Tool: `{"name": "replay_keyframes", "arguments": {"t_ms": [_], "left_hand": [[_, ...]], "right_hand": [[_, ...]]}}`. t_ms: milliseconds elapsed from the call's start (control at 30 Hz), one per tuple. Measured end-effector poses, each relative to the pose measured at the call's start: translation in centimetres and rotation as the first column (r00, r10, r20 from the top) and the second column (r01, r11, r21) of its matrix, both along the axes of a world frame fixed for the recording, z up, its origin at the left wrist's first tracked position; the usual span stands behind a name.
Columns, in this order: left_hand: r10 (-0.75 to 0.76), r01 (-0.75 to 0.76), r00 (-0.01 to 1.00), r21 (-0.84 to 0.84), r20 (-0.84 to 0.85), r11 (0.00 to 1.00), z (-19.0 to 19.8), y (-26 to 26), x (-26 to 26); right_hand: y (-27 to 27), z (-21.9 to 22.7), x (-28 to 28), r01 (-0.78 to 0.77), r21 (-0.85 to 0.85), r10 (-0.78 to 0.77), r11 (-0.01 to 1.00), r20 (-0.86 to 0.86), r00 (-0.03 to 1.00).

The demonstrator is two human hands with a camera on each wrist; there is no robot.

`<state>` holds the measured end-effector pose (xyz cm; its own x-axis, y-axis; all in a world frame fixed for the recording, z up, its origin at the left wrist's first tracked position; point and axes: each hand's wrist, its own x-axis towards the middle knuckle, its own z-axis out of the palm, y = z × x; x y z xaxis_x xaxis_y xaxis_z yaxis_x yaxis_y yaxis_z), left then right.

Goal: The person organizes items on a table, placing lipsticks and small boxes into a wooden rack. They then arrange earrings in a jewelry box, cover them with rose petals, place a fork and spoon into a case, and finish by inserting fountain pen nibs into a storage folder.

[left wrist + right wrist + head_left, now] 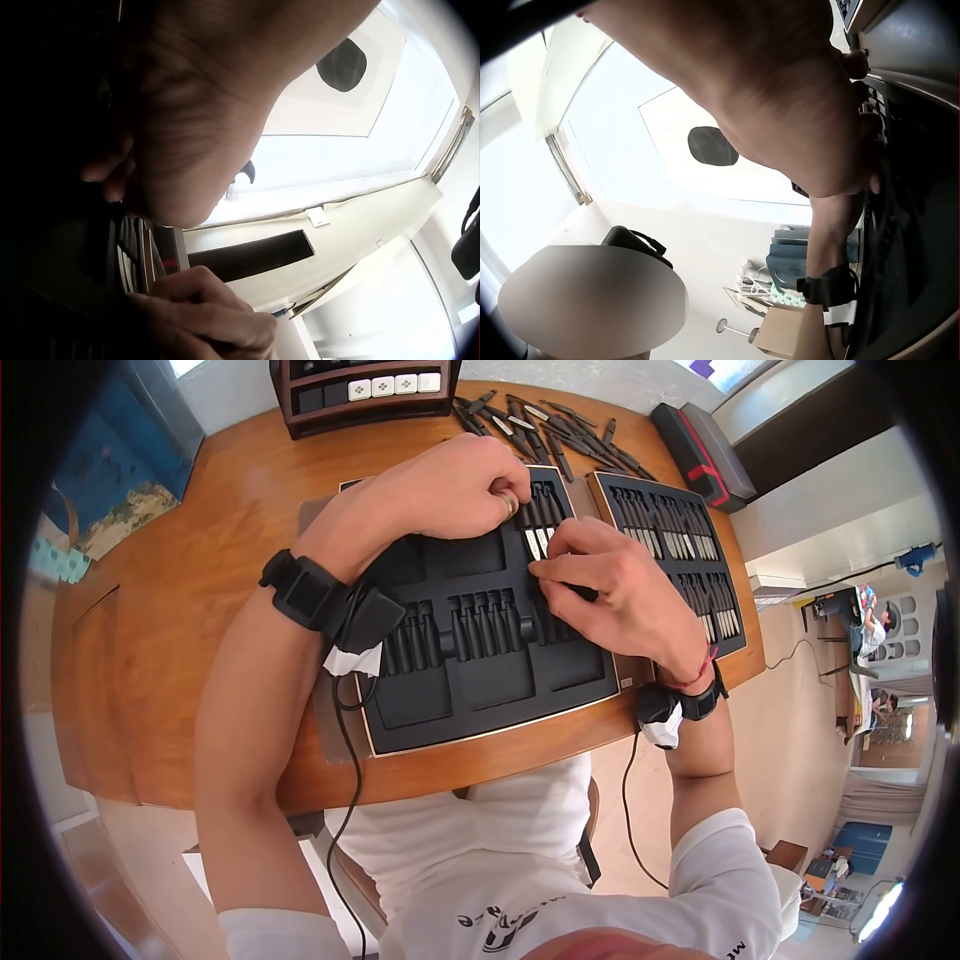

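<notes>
A black moulded tray [415,705] with shaped slots lies on the table before me. Slim dark-handled pieces with pale, blade-like ends [538,543] sit in its upper right slots. My left hand [455,485] bends down over their dark ends, its fingers curled and a ring on one finger. From the right, my right hand [620,585] reaches in with thumb and forefinger close together beside the pale ends. I cannot tell whether either hand pinches a piece, as the fingertips are partly hidden. Both wrist views show the hands close over the dark tray.
A second filled tray [690,550] lies to the right. Loose dark pieces [560,435] are heaped behind the trays, beside a black and red case [700,455]. A wooden rack [365,395] stands at the back. Cables [350,790] hang from both wrist cameras past the table's front edge.
</notes>
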<state>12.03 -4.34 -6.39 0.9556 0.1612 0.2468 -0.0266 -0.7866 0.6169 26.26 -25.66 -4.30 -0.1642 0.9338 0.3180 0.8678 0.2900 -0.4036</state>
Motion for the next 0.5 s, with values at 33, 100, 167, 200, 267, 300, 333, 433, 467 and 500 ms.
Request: {"name": "replay_keyframes", "arguments": {"t_ms": [33, 100, 167, 200, 267, 300, 333, 433, 467, 500], "left_hand": [[-0.001, 0.001, 1.000, -0.002, -0.007, 1.000, 0.00, 0.04, -0.01], [0.000, 0.000, 1.000, -0.005, -0.013, 1.000, 0.00, 0.02, -0.01], [-0.007, 0.007, 1.000, 0.010, -0.010, 1.000, -0.10, 0.13, 0.02], [-0.006, 0.006, 1.000, 0.009, -0.011, 1.000, -0.14, 0.19, 0.09], [0.007, -0.006, 0.999, 0.021, -0.042, 1.000, -0.21, 0.19, 0.19], [0.011, -0.010, 0.999, 0.018, -0.040, 1.000, -0.27, 0.20, 0.17], [0.017, -0.017, 0.999, 0.011, -0.043, 1.000, -0.28, 0.16, 0.14], [0.020, -0.019, 0.998, 0.016, -0.055, 1.000, -0.13, 0.13, 0.10], [0.021, -0.020, 0.998, 0.029, -0.065, 0.999, -0.05, 0.09, 0.10], [0.020, -0.018, 0.998, 0.029, -0.065, 0.999, 0.04, 0.03, 0.10]], "right_hand": [[0.00, -0.05, -0.13, -0.004, -0.003, 0.004, 1.000, 0.010, 1.000], [-0.05, 0.04, -0.32, 0.006, -0.013, -0.006, 1.000, 0.019, 1.000], [0.02, 0.01, -0.31, 0.017, -0.020, -0.017, 1.000, 0.026, 1.000], [0.10, -0.11, -0.18, 0.019, -0.001, -0.019, 1.000, -0.014, 1.000], [0.07, -0.13, -0.04, 0.016, 0.014, -0.015, 1.000, -0.051, 0.999], [0.06, -0.06, 0.05, 0.035, 0.005, -0.035, 0.999, -0.046, 0.998], [0.06, -0.03, 0.05, 0.055, -0.004, -0.055, 0.998, -0.041, 0.998], [0.13, 0.07, 0.05, 0.029, -0.028, -0.030, 0.999, -0.037, 0.999], [0.07, 0.10, 0.01, 0.031, -0.028, -0.032, 0.999, -0.036, 0.999], [0.02, 0.12, -0.09, 0.037, -0.033, -0.038, 0.999, -0.027, 0.999]]}}
